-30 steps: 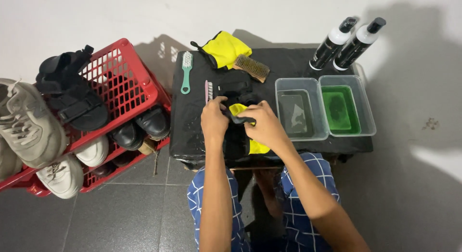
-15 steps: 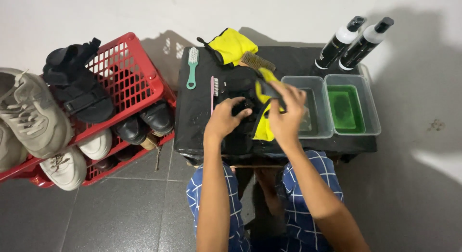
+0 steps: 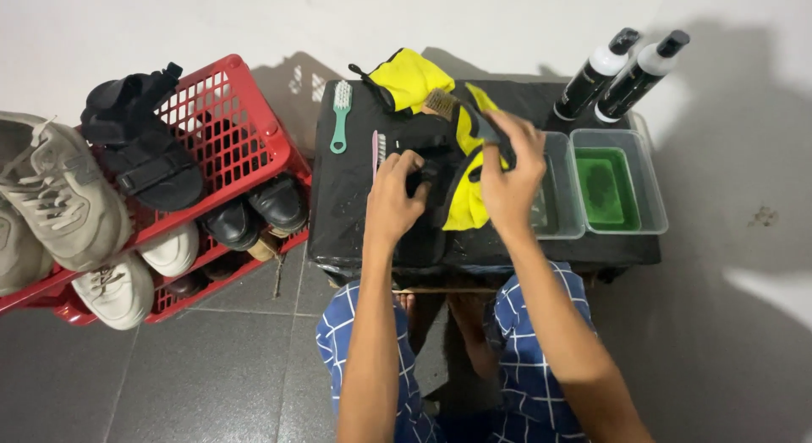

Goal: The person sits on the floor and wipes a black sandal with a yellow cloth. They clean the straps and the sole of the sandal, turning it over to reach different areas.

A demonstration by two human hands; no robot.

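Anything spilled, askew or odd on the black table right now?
No spill shows on the black table. Odd bits: the red basket is overfilled, a beige sneaker hanging over its rim, and both bottles look tilted, perhaps from the camera angle.

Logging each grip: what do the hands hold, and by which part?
Left hand steadies the black shoe on top. Right hand pinches a dark strap near its end.

Both forearms rise bare from the lower edge toward twelve o'clock, nearly side by side. The left hand (image 3: 396, 198) lies palm down, fingers curled and closed in a grip, knuckles up. The right hand (image 3: 510, 174) sits just at its three o'clock, slightly higher, fingers bent and pinched shut, wrist straight.
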